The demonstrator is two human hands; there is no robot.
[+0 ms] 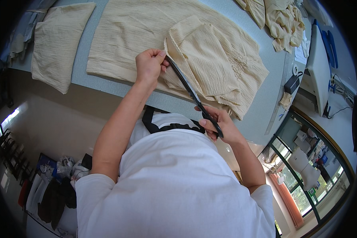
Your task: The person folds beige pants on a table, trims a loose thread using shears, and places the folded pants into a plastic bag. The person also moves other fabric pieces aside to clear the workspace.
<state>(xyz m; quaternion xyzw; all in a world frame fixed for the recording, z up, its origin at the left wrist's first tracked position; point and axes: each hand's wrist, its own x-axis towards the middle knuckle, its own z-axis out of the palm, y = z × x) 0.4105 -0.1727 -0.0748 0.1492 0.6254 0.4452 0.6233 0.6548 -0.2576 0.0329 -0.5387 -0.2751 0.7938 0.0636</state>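
Long black scissors [182, 78] slant across the near edge of the table, their tip close to my left hand. My right hand [220, 123] is closed round the scissors' handles, just off the table's edge. With its fingers pinched, my left hand [150, 66] grips the edge of a crinkled cream garment [210, 59] and lifts that edge slightly. The garment lies partly bunched over a wide flat spread of the same cream fabric [119, 39]. Whether the blades are touching the cloth I cannot tell.
On the grey-blue table [261, 115], a folded cream piece [61, 43] overhangs the near edge at left. More cream cloth [283, 23] is heaped at far right. A small black box [292, 84] sits near the right edge, beside a glass-fronted frame [321, 210]. Bags [65, 166] lie behind me, lower left.
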